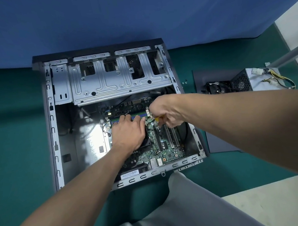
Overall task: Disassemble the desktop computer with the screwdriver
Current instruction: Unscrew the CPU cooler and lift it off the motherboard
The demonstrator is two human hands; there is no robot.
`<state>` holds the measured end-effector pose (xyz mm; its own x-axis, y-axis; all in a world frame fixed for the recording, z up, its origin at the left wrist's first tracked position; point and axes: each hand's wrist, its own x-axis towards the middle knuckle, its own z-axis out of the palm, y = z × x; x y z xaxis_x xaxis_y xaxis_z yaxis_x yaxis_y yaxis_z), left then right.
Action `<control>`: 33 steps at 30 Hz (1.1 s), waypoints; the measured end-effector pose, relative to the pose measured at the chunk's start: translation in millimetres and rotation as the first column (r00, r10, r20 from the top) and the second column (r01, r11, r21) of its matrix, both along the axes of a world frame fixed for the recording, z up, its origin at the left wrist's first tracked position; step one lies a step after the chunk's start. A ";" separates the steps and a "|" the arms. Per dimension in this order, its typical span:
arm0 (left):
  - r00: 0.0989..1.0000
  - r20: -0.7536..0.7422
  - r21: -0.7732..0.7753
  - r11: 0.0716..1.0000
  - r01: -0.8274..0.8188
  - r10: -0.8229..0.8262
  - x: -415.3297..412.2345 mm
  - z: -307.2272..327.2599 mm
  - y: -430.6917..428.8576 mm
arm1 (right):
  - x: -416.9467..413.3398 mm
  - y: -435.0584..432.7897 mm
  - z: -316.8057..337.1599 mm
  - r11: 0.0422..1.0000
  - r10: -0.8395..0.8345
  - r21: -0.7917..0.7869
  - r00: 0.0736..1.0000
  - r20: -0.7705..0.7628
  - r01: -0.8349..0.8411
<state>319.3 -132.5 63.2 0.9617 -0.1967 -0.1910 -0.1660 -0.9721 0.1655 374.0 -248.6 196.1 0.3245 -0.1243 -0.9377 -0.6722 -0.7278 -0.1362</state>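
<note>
Inside the open computer case (pixel 52 120), both hands were over the circuit board (pixel 165 152).
The left hand (pixel 128 130) lay flat with straight fingers, its fingertips on the memory sticks (pixel 142 113). Just right of those fingertips, the right hand (pixel 165 109) was curled round the yellow-handled screwdriver (pixel 156 119), tip down at the board. Well right of that hand, outside the case, a power supply (pixel 259 81) and fan (pixel 215 88) sat.

Bright, even overhead light. Glare whitens the case floor (pixel 91 135) just left of the left hand (pixel 128 132); shadow sits under the right hand (pixel 164 111). Edges bow far from both hands.
</note>
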 end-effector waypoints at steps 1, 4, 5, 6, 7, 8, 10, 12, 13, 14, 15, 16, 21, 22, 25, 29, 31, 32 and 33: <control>1.000 0.002 -0.004 1.000 0.000 0.000 -0.1 0.1 0.2 | -0.4 1.7 -0.2 0.994 0.102 0.021 0.990 0.093 -0.104; 1.000 -0.004 -0.016 1.000 0.004 -0.004 -0.2 2.2 0.6 | -7.8 7.5 3.5 0.736 0.676 -0.309 0.684 0.274 -0.603; 1.000 -0.003 -0.016 1.000 0.004 -0.004 -0.2 2.8 0.6 | -8.9 9.0 4.2 0.612 0.789 -0.403 0.555 0.262 -0.680; 1.000 -0.003 -0.015 1.000 0.004 -0.004 0.0 3.4 0.2 | -9.3 10.7 4.6 0.499 0.866 -0.451 0.437 0.241 -0.740; 1.000 -0.004 -0.015 1.000 0.002 -0.002 0.3 4.1 -0.3 | -9.7 11.3 6.3 0.364 0.931 -0.479 0.303 0.202 -0.799; 1.000 -0.005 -0.015 1.000 0.001 -0.001 0.5 4.5 -0.5 | -10.3 12.1 8.8 0.220 0.973 -0.498 0.152 0.174 -0.839; 1.000 -0.006 -0.013 1.000 0.002 -0.002 0.3 4.3 -0.4 | -9.4 10.0 11.9 -0.087 0.975 -0.528 -0.182 0.129 -0.845; 1.000 -0.015 -0.009 1.000 0.006 -0.006 -0.3 4.2 0.0 | -9.2 7.3 14.8 -0.330 0.889 -0.536 -0.447 0.101 -0.777; 1.000 -0.019 -0.010 1.000 0.007 -0.007 -0.4 4.2 0.3 | -9.8 6.9 14.7 -0.395 0.844 -0.539 -0.525 0.107 -0.744; 1.000 -0.020 -0.010 1.000 0.007 -0.008 -0.2 4.0 0.3 | -10.8 6.3 13.9 -0.427 0.811 -0.547 -0.573 0.120 -0.720; 1.000 -0.021 -0.010 1.000 0.007 -0.008 0.0 3.8 0.3 | -11.9 6.5 13.2 -0.439 0.797 -0.562 -0.592 0.117 -0.701; 1.000 -0.018 -0.009 1.000 0.007 -0.007 0.4 3.4 0.4 | -12.8 6.9 12.6 -0.425 0.799 -0.576 -0.589 0.126 -0.699; 1.000 -0.001 -0.023 1.000 -0.005 0.005 -0.4 2.9 0.2 | -13.5 9.2 4.1 0.369 0.907 -0.480 0.195 0.374 -0.796; 1.000 0.001 -0.025 1.000 -0.007 0.007 -0.3 3.0 0.0 | -11.4 8.6 0.7 0.615 0.780 -0.394 0.457 0.427 -0.683; 1.000 -0.011 -0.017 1.000 -0.010 0.009 -0.4 1.7 0.1 | -5.8 4.0 -4.0 0.998 0.060 -0.034 0.905 0.422 -0.051; 1.000 -0.025 -0.010 1.000 -0.003 0.002 0.2 0.4 1.1 | -6.0 -6.5 -0.5 0.992 0.008 0.129 0.998 0.058 -0.016; 1.000 -0.018 -0.007 1.000 -0.001 0.001 -0.1 1.3 1.0 | -7.3 0.3 1.7 0.982 0.187 0.003 0.971 0.151 -0.190; 1.000 -0.016 -0.006 1.000 -0.001 0.001 0.0 2.0 0.8 | -9.0 5.6 3.9 0.915 0.400 -0.147 0.892 0.210 -0.376; 1.000 -0.016 -0.006 1.000 0.000 0.000 0.2 2.9 0.6 | -10.6 10.5 4.1 0.811 0.579 -0.273 0.777 0.248 -0.517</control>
